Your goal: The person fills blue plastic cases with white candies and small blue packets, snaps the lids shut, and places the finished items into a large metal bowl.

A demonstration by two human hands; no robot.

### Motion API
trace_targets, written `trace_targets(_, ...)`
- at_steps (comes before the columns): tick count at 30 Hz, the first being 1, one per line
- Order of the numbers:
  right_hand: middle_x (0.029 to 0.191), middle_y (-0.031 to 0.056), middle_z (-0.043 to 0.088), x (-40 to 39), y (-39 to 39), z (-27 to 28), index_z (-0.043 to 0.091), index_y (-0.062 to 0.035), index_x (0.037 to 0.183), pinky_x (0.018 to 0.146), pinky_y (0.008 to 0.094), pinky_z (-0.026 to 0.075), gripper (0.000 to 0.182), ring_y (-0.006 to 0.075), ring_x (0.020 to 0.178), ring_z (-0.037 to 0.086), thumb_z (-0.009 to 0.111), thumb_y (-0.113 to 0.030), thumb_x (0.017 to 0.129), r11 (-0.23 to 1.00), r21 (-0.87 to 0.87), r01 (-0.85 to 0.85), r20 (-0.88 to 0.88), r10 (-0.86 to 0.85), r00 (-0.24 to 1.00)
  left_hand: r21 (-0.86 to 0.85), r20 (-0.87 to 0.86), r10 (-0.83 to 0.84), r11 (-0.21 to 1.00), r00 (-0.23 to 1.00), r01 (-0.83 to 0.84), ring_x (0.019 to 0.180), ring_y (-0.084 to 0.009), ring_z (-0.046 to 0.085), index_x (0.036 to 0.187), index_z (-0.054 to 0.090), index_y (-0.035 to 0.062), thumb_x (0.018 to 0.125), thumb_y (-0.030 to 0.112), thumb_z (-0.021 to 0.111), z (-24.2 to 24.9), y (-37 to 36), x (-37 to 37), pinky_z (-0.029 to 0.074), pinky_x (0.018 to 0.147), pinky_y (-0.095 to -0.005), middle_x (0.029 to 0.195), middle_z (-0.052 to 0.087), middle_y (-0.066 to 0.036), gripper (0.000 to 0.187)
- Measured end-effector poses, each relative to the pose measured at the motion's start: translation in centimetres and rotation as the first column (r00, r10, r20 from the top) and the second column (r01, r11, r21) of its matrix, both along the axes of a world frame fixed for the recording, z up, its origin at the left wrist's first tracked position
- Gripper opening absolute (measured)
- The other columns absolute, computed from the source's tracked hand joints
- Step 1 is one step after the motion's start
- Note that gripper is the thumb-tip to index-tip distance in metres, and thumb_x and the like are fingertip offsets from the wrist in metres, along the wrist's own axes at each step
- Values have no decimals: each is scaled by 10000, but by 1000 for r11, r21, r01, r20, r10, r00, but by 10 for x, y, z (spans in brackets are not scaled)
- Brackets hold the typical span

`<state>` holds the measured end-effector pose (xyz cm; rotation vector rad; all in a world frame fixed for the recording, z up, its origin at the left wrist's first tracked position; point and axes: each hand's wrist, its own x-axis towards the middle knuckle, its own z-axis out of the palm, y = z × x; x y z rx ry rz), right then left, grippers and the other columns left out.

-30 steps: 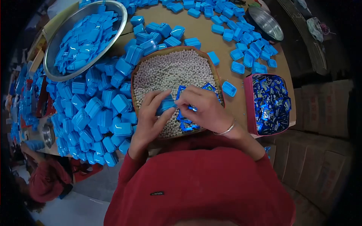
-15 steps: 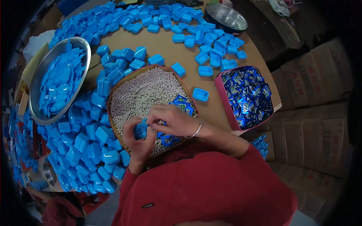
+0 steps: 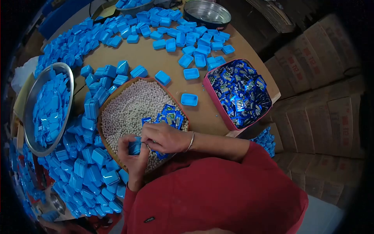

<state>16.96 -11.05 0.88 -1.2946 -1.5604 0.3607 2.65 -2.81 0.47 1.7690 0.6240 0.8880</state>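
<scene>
My left hand (image 3: 133,160) is wrapped round a small blue plastic box (image 3: 135,146), thumb on its near side. My right hand (image 3: 166,137), a bangle at its wrist, pinches at the edge of the same box, so the fingers of both hands meet there. Both hands are over a basin (image 3: 185,104) of small pale round pellets (image 3: 130,102). Several shiny blue printed sachets (image 3: 170,117) lie on the pellets beyond my right hand, and more show under it.
Closed blue boxes (image 3: 93,156) are piled left of the basin, by a metal bowl (image 3: 70,84) of flat blue pieces. A pink-sided container (image 3: 218,103) of sachets stands right. Open blue trays (image 3: 191,73) lie across the table (image 3: 134,58). Cartons (image 3: 311,121) are stacked at right.
The view has shifted, so the table's things sit further left and mostly lower. Both hands stay together at the blue box; more of the sachets beyond my right hand now shows.
</scene>
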Motion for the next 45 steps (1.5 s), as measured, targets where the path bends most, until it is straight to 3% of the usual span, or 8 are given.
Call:
trace_targets(12,846,94,548,2,-10,27,540,-54,916,581,345,467,228,257,721,582,650,32,735,982,186,24,132,-49,990,552,114,-26,833,993,-41,636,-249,546,822,486,84,574,62,689,33,3,7,419,605,-350,775,615,-89,322)
trace_targets(18,863,118,525,4,-19,20,507,-31,886,698,369,445,124,284,819,557,589,21,808,979,-159,-125,-232,86,969,411,-22,-202,891,979,193,640,-260,563,778,496,73,576,82,690,23,11,3,443,586,-344,749,598,-97,281)
trace_targets(24,880,124,492,10,-34,7,473,-30,902,725,353,439,192,254,828,537,639,-68,813,904,-428,-3,-353,-164,921,-262,-147,-395,900,907,349,716,-99,524,873,522,45,651,83,653,4,13,8,428,651,-237,793,553,-19,261)
trace_targets(27,1004,153,549,73,-48,4,528,-18,874,737,346,448,232,273,904,563,699,-143,778,833,-37,552,409,-491,769,-287,-27,-265,926,964,247,808,-116,555,929,516,48,676,17,587,-6,14,14,445,751,-253,863,577,-41,265)
trace_targets(30,1044,156,583,111,-67,-22,594,-11,903,753,385,464,216,322,915,574,681,-169,785,730,-591,343,-3,-427,904,-384,33,-146,912,989,147,825,-120,558,940,515,46,718,28,588,-15,27,11,446,751,-255,878,574,-37,234)
trace_targets(36,943,151,570,103,-64,-39,584,-14,882,761,421,451,152,355,916,549,652,-111,786,800,-311,514,429,-364,826,-513,67,53,858,996,-11,811,-119,545,978,531,38,741,35,594,-19,31,7,449,738,-261,882,571,-33,245)
trace_targets(40,866,137,538,101,-62,-50,588,-10,853,755,432,431,106,331,882,525,633,-90,799,781,-291,553,561,-329,759,15,-277,-78,996,958,86,771,-137,555,952,569,23,736,112,656,21,44,25,446,694,-283,798,562,-53,249)
trace_targets(45,1187,197,508,93,-61,-38,607,-21,856,877,402,433,130,371,1020,510,679,-75,761,836,-60,545,695,-357,625,725,-247,194,687,949,49,899,-289,596,959,579,71,739,186,690,44,125,111,457,750,-416,923,618,-115,272)
